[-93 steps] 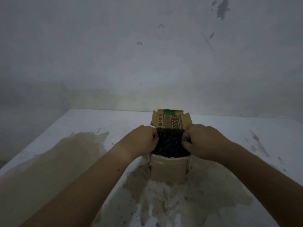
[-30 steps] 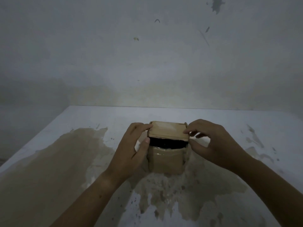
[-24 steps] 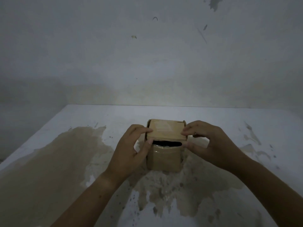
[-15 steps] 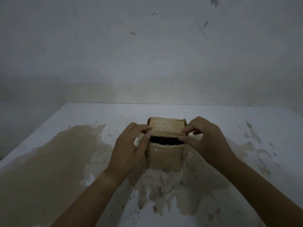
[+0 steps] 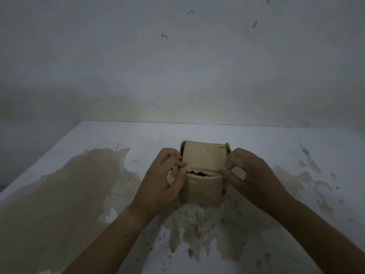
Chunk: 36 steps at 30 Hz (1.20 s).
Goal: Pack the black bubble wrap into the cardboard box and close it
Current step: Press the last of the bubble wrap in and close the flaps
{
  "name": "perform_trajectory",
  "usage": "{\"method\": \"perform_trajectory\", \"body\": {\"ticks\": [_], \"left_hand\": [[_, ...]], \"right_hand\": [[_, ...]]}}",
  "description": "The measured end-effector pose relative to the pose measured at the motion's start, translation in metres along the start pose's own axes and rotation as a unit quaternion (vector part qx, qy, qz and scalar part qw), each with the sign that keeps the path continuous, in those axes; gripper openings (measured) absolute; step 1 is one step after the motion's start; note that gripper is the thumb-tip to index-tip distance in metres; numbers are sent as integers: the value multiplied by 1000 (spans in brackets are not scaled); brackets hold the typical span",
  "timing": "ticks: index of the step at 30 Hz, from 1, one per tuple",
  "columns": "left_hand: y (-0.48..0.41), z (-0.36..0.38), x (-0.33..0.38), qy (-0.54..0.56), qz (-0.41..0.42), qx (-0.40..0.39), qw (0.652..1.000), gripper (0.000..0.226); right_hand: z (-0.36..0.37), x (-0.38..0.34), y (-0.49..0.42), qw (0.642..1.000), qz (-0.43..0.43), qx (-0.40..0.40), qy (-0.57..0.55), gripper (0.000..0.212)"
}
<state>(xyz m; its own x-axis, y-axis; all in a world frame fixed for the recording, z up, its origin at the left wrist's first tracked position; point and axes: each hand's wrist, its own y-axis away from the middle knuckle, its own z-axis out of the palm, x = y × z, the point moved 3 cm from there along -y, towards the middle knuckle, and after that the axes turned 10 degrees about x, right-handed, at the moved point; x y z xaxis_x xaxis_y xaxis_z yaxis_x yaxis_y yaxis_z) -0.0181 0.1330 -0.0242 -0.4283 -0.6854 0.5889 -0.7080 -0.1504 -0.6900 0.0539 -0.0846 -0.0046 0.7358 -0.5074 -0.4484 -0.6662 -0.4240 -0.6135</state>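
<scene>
on the stained counter (image 5: 79, 194) the left hand (image 5: 161, 182) and right hand (image 5: 250, 178) pinch the cardboard box (image 5: 203, 187) lid's front corners, fingers clenched on it. black bubble wrap (image 5: 197, 172) peeks through the gap inside, wall (image 5: 177, 66) behind.

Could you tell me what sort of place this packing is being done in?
Probably a bare, dim room, perhaps a storeroom or utility space; it is hard to say more. A stained white table stands against a plain scuffed wall, and only a small cardboard box is on it.
</scene>
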Motion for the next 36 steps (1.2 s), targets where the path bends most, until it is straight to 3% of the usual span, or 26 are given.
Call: {"method": "perform_trajectory", "body": {"ticks": [4,8,10,13,18,22,27,32,36], "left_hand": [[2,2,-4,-14,10,-14,1000,16],[3,2,-6,-41,10,-7,999,27],[4,3,-4,-41,2,-1,999,30],[7,4,-1,-43,-6,7,999,32],[9,5,3,1,-14,40,999,17],[6,10,3,33,-75,42,996,18],[0,16,4,45,-143,47,988,19],[7,27,5,85,-232,64,967,25],[13,31,10,99,-213,74,969,21]], "right_hand": [[1,-12,-14,999,31,6,-2,6],[15,-20,-32,993,111,-1,31,29],[18,-28,-36,988,152,5,35,27],[22,-35,-35,973,230,4,-26,18],[21,-30,-36,957,274,-9,-99,37],[15,-40,-32,963,215,-46,-159,24],[7,-42,-25,966,154,21,-208,23],[7,-41,-13,976,102,22,-190,23],[7,-42,-6,985,61,49,-154,22]]}}
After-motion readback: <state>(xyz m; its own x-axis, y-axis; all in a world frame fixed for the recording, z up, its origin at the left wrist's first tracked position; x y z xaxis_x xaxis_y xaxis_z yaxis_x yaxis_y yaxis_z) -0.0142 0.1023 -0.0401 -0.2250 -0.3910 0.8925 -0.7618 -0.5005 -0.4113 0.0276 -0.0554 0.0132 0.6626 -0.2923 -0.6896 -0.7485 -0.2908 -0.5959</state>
